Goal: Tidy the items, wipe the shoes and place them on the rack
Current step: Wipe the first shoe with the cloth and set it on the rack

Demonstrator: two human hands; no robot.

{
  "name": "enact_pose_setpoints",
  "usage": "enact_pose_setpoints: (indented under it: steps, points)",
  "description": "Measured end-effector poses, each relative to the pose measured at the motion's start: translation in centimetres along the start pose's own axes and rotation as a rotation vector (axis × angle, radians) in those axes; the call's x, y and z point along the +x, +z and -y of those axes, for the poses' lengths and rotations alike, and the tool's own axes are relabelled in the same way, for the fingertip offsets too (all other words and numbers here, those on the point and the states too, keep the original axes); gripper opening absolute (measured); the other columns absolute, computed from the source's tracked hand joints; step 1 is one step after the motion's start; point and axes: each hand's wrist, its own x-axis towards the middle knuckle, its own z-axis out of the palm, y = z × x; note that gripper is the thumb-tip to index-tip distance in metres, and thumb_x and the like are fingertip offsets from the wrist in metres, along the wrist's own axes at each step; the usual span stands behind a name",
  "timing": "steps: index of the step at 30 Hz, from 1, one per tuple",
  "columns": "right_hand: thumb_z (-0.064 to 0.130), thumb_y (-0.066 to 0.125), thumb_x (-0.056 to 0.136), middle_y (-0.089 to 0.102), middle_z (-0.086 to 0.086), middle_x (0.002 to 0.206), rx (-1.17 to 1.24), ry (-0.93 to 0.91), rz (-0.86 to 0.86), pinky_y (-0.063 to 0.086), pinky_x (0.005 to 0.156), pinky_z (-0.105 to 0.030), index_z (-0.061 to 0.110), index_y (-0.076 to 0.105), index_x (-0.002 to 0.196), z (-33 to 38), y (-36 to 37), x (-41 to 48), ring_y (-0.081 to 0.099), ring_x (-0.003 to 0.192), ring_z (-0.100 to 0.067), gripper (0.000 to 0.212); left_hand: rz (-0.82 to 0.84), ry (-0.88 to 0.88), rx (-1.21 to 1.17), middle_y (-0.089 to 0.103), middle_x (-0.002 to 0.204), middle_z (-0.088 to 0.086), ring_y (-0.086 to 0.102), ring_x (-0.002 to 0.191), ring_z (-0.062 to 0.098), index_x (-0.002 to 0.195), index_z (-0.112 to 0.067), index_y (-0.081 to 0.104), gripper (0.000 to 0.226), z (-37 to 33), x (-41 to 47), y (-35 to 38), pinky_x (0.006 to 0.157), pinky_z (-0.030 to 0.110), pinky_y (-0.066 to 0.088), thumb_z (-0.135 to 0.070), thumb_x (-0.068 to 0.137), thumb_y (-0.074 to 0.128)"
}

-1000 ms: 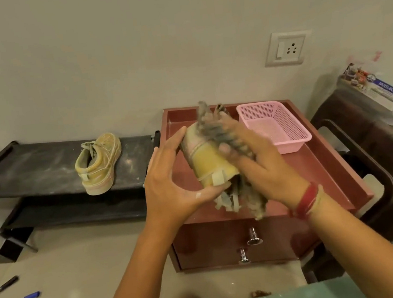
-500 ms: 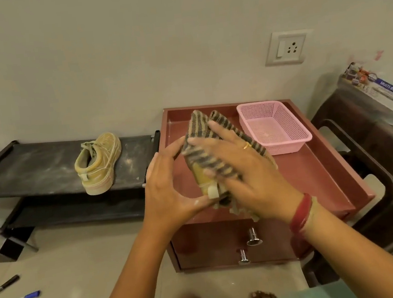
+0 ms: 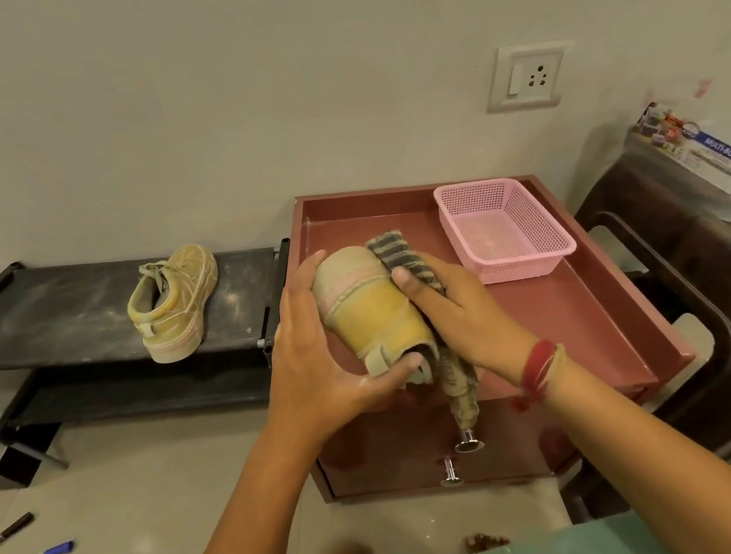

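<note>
At the centre of the frame, above the red bench (image 3: 564, 322), a yellow shoe (image 3: 373, 317) is gripped at its heel end by the curled fingers of the left hand (image 3: 315, 373). A striped cloth (image 3: 397, 252) is pinched against the shoe's right side by the fingers and thumb of the right hand (image 3: 459, 316). A second shoe (image 3: 173, 301) is seen on the black rack (image 3: 63, 320) at middle left, and a pink basket (image 3: 547, 251) on the bench at upper right.
</note>
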Motion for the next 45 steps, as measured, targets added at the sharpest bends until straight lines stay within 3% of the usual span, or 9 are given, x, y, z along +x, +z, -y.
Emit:
enact_pose_setpoints:
  steps: [5,9,14,23,27,32,36,41,45]
  points:
    - [0.034,0.045,0.096,0.044,0.012,0.144,-0.018,-0.182,0.142,0.026,0.114,-0.028,0.025,0.041,0.140,0.7,0.4,-0.9,0.030,0.138,-0.003,0.045,0.034,0.025,-0.022,0.044,0.130,0.003,0.049,0.121,0.023,0.138,-0.008,0.034,0.105,0.6,0.2,-0.6,0.096,0.043,0.047,-0.061,0.058,0.079]
    - [0.033,0.046,0.095,0.062,0.020,0.114,0.068,-0.021,0.055,0.041,0.093,-0.020,0.024,0.055,0.126,0.0,0.5,0.1,0.055,0.111,0.005,0.034,0.003,0.004,0.033,0.043,0.126,-0.005,0.047,0.119,0.018,0.134,-0.014,0.038,0.099,1.2,0.4,-1.5,0.094,0.051,0.047,-0.065,0.059,0.076]
    - [0.046,0.041,0.094,0.034,0.011,0.151,-0.082,-0.151,0.145,0.021,0.116,-0.039,0.037,0.032,0.143,0.0,1.8,-1.2,0.017,0.143,-0.004,0.051,-0.007,0.073,0.116,0.050,0.127,-0.003,0.049,0.119,0.017,0.135,-0.010,0.043,0.094,1.3,0.4,-1.9,0.096,0.053,0.043,-0.053,0.059,0.076]
    - [0.050,0.037,0.094,0.022,0.020,0.152,-0.278,-0.170,0.192,0.006,0.119,-0.033,0.036,0.024,0.143,-0.2,2.7,-1.4,0.007,0.143,0.002,0.053,0.113,0.031,0.237,0.043,0.145,-0.003,0.040,0.133,0.011,0.150,-0.014,0.024,0.104,2.6,-0.4,-2.2,0.105,0.050,0.039,-0.050,0.063,0.070]
    - [0.052,0.035,0.094,0.026,0.018,0.148,-0.315,0.067,0.087,0.010,0.119,-0.042,0.032,0.027,0.145,-1.8,1.9,-0.1,0.012,0.140,0.001,0.055,0.161,0.014,0.246,0.040,0.139,-0.003,0.042,0.128,0.014,0.148,-0.015,0.025,0.102,2.6,-0.6,-1.8,0.096,0.052,0.045,-0.048,0.061,0.067]
    - [0.045,0.039,0.095,0.022,0.020,0.149,-0.274,-0.096,0.191,0.009,0.118,-0.030,0.031,0.024,0.146,-1.1,2.5,-1.5,0.014,0.143,-0.001,0.055,0.127,-0.031,0.226,0.038,0.134,-0.003,0.049,0.113,0.009,0.148,-0.020,0.025,0.102,1.9,-0.6,-1.3,0.081,0.034,0.053,-0.050,0.058,0.063]
    - [0.050,0.035,0.095,0.032,0.011,0.149,-0.322,0.088,0.035,0.008,0.119,-0.041,0.028,0.032,0.144,-2.2,1.9,0.3,0.018,0.142,-0.006,0.054,0.101,-0.045,0.223,0.038,0.134,-0.004,0.037,0.112,-0.005,0.145,-0.018,0.028,0.102,2.0,-0.4,-0.3,0.081,0.007,0.035,-0.053,0.059,0.069]
    - [0.046,0.038,0.096,0.027,0.017,0.148,-0.309,-0.039,0.195,0.007,0.119,-0.032,0.028,0.028,0.146,-2.3,2.1,-1.0,0.017,0.142,-0.004,0.054,0.154,-0.119,0.191,0.037,0.124,-0.011,0.044,0.100,-0.002,0.138,-0.025,0.031,0.097,2.2,-0.6,-0.4,0.071,0.005,0.036,-0.049,0.051,0.068]
    - [0.049,0.037,0.096,0.029,0.006,0.152,-0.379,0.166,0.050,0.009,0.119,-0.043,0.026,0.033,0.144,-3.7,1.0,0.5,0.010,0.144,-0.009,0.053,0.162,-0.142,0.250,0.042,0.120,-0.011,0.041,0.096,-0.002,0.136,-0.026,0.032,0.098,2.7,-0.3,-0.9,0.070,0.013,0.037,-0.050,0.050,0.074]
